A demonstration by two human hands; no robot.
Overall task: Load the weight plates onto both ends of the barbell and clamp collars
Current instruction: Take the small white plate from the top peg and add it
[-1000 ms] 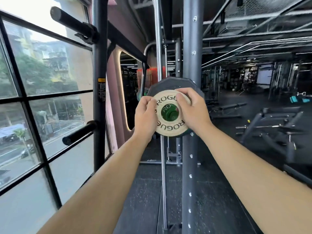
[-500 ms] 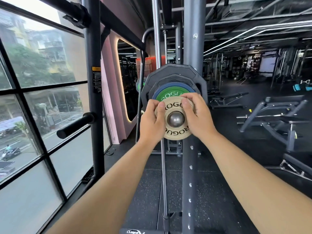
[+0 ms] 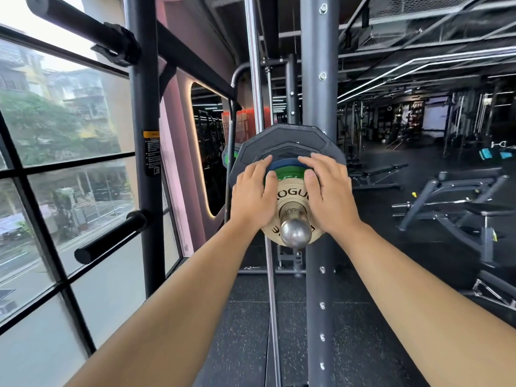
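The barbell's chrome sleeve end [image 3: 295, 231] points toward me at chest height. A tan ROGUE plate [image 3: 291, 195] sits on the sleeve, right against a green plate [image 3: 290, 173], a blue plate [image 3: 284, 164] and a large black plate [image 3: 284, 138] behind them. My left hand [image 3: 252, 194] holds the tan plate's left side and my right hand [image 3: 331, 191] its right side. Both thumbs lie on its face, and the fingers reach over the rim onto the plates behind. No collar is visible on the sleeve.
A dark rack upright [image 3: 318, 79] stands directly behind the plates, with a chrome guide rod [image 3: 255, 79] beside it. Another upright [image 3: 145, 191] with a black peg [image 3: 109, 238] stands left, in front of the window. Benches [image 3: 460, 208] fill the floor on the right.
The tan plate went from held in front of the sleeve to onto it, then slid back against the green plate. More bare sleeve now sticks out toward me.
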